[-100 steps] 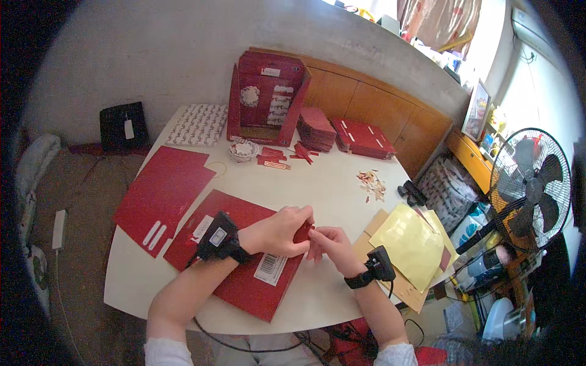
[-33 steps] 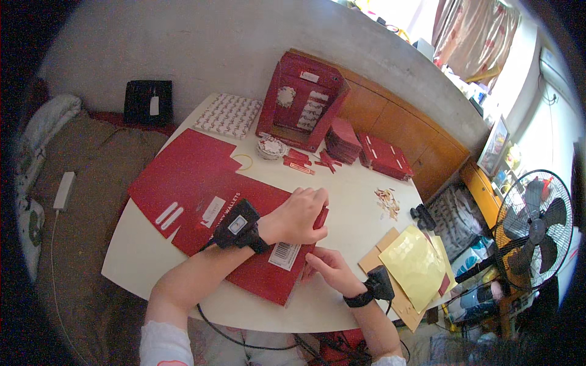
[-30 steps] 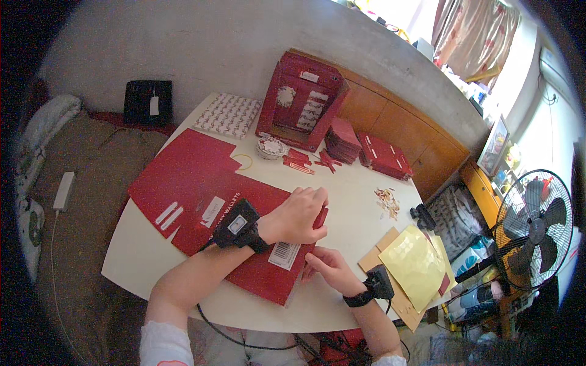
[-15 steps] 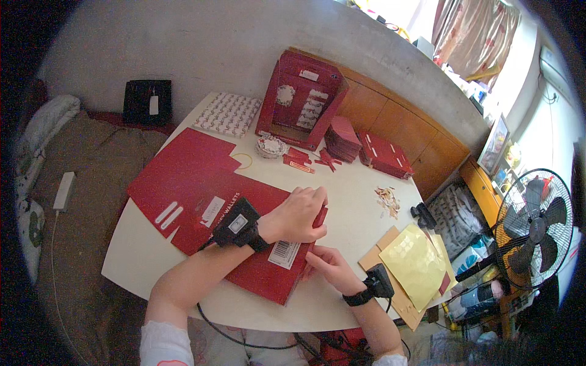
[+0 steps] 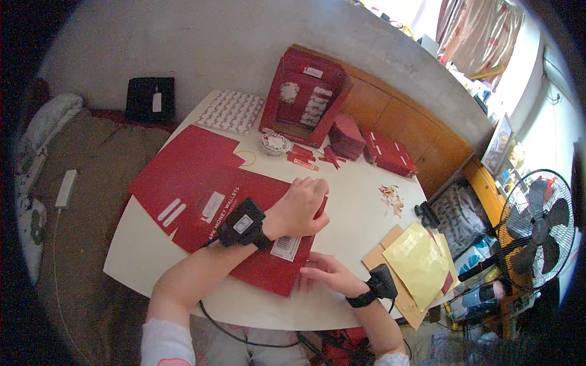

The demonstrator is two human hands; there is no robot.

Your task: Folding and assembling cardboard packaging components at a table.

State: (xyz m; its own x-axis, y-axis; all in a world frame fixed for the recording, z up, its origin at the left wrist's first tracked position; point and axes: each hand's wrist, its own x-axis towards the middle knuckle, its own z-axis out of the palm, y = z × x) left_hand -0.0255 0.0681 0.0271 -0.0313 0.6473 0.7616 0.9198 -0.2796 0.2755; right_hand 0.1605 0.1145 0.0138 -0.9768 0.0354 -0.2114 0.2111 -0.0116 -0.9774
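Note:
A large flat red cardboard sheet point(image 5: 155, 177), with cut-out slots and a notched outline, lies on the white table. Its right part, with a white barcode label, reaches under my left hand point(image 5: 299, 210). The fingers of that hand are curled closed on the sheet's right edge, and a small strip of red card shows beside them. Below it, my right hand point(image 5: 332, 276) lies by the sheet's lower right edge, its fingers stretched out and the thumb apart. Whether its fingertips touch the card is hard to make out. Both wrists wear black straps with small devices.
Behind stands a red display box point(image 5: 305, 97) with a clear front. Near it are round white stickers point(image 5: 274, 144), red strips, stacked red cards point(image 5: 347, 138) and a patterned sheet point(image 5: 230, 112). Yellow envelopes point(image 5: 416, 262) lie at right, before a black fan point(image 5: 538, 229). Cables hang at the front.
The view has shifted slightly. My right hand's fingers have straightened a little and sit slightly off the card's edge. My left hand keeps its hold on the sheet.

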